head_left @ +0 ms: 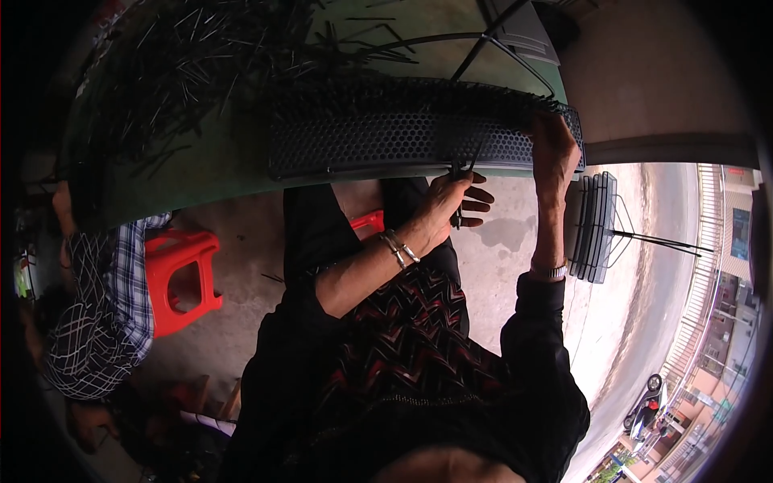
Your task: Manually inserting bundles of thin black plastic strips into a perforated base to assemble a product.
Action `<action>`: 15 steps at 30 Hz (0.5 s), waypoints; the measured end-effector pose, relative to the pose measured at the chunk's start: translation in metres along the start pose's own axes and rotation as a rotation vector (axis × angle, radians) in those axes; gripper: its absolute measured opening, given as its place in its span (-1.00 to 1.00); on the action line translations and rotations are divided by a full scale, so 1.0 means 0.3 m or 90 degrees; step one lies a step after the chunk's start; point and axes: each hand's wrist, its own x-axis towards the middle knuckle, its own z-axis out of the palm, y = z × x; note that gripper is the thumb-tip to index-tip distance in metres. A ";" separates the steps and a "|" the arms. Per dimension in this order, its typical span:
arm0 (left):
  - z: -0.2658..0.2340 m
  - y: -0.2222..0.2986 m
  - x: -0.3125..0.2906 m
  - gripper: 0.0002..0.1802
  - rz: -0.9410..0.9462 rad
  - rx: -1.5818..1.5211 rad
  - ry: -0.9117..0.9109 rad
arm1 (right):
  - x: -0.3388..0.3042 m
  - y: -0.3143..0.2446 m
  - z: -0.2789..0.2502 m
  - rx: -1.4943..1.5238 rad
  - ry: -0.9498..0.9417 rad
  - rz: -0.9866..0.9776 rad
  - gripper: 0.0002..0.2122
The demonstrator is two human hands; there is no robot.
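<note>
A long black tray (362, 137) with a perforated face lies along the near edge of the green table. Short black strips (386, 95) stand densely in its far rows, while the nearer rows show bare holes. My left hand (447, 205), below the tray's near edge, holds a few thin black strips (460, 171) between thumb and fingers, its other fingers partly spread. At the tray's right end, my right hand (555, 149) is closed in a pinch against the perforated face; its fingertips hide what they hold.
A heap of loose black strips (193, 64) covers the table's (217, 165) far left. Black rods (475, 48) cross above the far right. On the left are a red stool (183, 282) and another person (93, 322). A black wire rack (596, 229) stands to the right.
</note>
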 end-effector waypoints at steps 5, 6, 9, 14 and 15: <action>0.001 0.012 -0.008 -0.68 -0.021 0.006 -0.014 | 0.005 -0.028 -0.004 -0.022 -0.038 0.043 -0.83; 0.004 0.019 -0.015 -0.67 -0.027 0.021 -0.010 | 0.006 -0.018 0.000 -0.011 -0.031 0.040 -0.83; -0.001 0.014 -0.011 -0.66 -0.032 0.048 0.000 | 0.000 -0.003 0.004 -0.012 -0.024 0.024 -0.84; -0.016 -0.007 0.004 -0.68 -0.022 0.044 0.002 | -0.004 -0.003 0.007 -0.053 -0.019 -0.009 -0.84; -0.016 -0.007 0.003 -0.68 -0.013 0.040 0.003 | -0.004 -0.005 0.006 -0.057 -0.022 -0.004 -0.84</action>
